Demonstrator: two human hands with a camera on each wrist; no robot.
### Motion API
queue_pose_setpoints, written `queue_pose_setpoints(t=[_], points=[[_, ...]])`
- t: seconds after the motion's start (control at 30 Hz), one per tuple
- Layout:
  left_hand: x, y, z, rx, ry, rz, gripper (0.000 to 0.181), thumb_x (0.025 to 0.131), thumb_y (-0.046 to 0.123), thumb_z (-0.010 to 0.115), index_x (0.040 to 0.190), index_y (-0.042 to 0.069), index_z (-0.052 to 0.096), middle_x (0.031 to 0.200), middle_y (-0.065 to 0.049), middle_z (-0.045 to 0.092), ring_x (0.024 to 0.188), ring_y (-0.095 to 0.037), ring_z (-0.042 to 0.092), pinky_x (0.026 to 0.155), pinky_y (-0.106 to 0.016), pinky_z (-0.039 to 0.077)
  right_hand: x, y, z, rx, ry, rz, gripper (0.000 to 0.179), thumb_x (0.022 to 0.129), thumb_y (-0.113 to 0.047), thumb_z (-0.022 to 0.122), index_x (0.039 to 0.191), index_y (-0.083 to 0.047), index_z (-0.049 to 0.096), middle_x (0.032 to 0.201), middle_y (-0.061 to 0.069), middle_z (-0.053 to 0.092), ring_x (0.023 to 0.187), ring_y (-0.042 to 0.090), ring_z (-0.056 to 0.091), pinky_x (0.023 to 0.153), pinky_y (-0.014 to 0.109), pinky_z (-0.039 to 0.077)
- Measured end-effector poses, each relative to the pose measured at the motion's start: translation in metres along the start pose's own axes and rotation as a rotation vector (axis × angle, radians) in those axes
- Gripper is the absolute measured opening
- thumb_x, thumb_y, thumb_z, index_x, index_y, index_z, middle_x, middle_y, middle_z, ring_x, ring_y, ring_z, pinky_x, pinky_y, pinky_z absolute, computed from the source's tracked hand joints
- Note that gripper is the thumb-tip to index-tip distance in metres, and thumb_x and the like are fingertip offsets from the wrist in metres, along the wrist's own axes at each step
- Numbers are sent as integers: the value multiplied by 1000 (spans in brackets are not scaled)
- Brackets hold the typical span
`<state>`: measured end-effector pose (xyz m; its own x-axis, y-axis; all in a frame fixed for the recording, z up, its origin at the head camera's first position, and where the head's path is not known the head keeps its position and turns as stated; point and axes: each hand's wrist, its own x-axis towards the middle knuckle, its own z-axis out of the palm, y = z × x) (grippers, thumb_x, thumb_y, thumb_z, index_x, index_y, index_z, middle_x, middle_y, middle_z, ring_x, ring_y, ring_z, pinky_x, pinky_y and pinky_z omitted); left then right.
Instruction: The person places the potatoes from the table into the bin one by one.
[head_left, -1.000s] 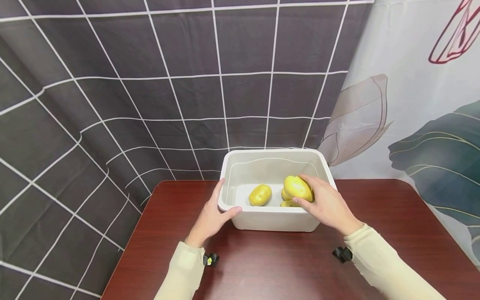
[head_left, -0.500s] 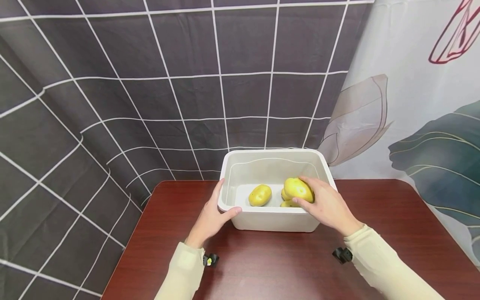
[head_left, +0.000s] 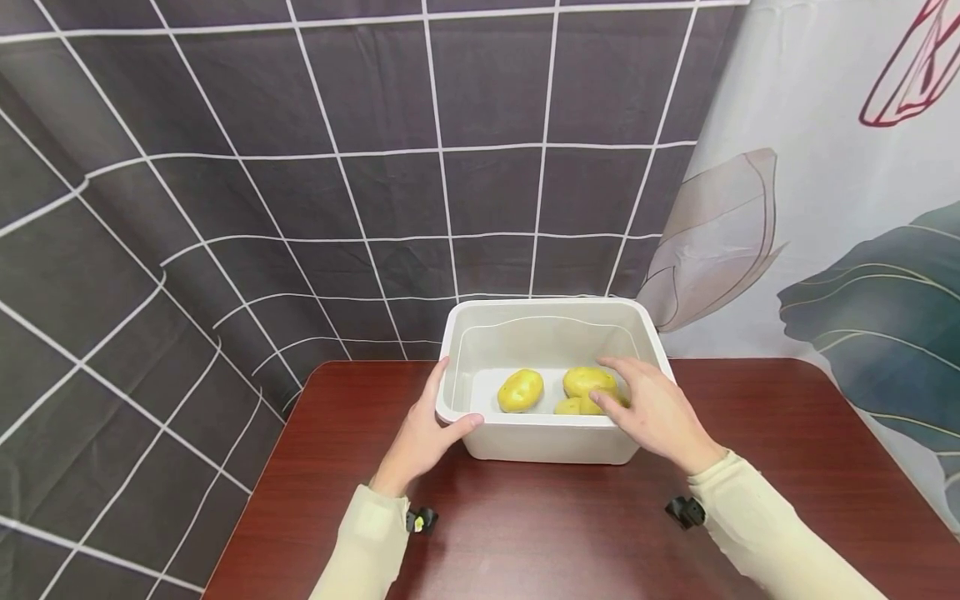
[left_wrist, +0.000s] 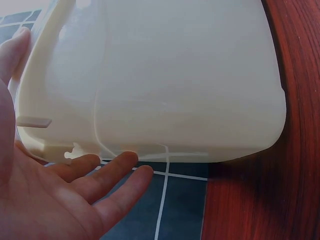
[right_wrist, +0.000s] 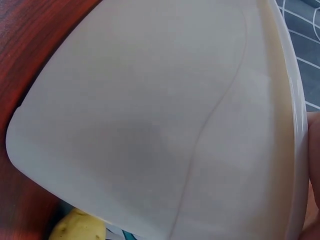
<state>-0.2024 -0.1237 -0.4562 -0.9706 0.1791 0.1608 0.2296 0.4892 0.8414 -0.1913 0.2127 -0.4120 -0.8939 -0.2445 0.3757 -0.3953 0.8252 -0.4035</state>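
A white plastic bin (head_left: 540, 433) stands on the table. My left hand (head_left: 422, 437) rests on its left front corner, thumb on the front rim and fingers along the side. In the left wrist view, those fingers (left_wrist: 117, 172) lie spread and mostly straight against the wall. My right hand (head_left: 660, 412) hovers over the right front rim, fingers apart, with nothing held. Just below it, several yellow potatoes lie in the bin, one potato (head_left: 588, 382) behind the others. Another potato (head_left: 521, 391) lies alone on the left. The near wall partly hides the front ones.
The bin stands near the back edge of a red-brown wooden table (head_left: 525, 533). A dark grid-patterned curtain (head_left: 487, 192) hangs close behind. In the right wrist view, a yellow potato (right_wrist: 79, 227) shows beyond the bin's outer edge.
My right hand has let go of the potato it held, which has dropped onto the others at the bin's right. The left hand and the bin have not moved.
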Motion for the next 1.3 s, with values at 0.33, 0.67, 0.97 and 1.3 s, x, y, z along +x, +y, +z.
queue_pose_setpoints(t=[0.33,0.67,0.97,1.3], points=[[0,0,0,-4,-3,1,98,83,42,82,160,32,23,150,-9,50,124,-27,55,107,-52,39,-2,0,-1,-6,24,-2,46,92,-29,71,130,-3,64,125,15,66,118,36,59,93,56,47],[0,-1,0,-2,3,2,98,83,43,82,160,32,23,149,-9,50,123,-27,55,106,-52,40,-7,4,-12,-5,87,-24,44,90,-23,73,128,-2,65,127,16,64,119,37,57,95,56,45],[-1,-2,-1,-3,3,9,98,83,43,82,160,32,23,149,-9,50,124,-27,55,106,-52,39,-17,16,-27,7,210,-10,42,88,-16,75,126,-1,65,123,19,64,108,37,59,89,54,44],[0,-1,-2,0,1,9,98,83,43,82,160,31,22,148,-10,51,124,-27,55,105,-52,40,-34,25,-35,98,257,134,49,93,-16,71,137,0,57,129,23,60,117,43,55,89,61,42]])
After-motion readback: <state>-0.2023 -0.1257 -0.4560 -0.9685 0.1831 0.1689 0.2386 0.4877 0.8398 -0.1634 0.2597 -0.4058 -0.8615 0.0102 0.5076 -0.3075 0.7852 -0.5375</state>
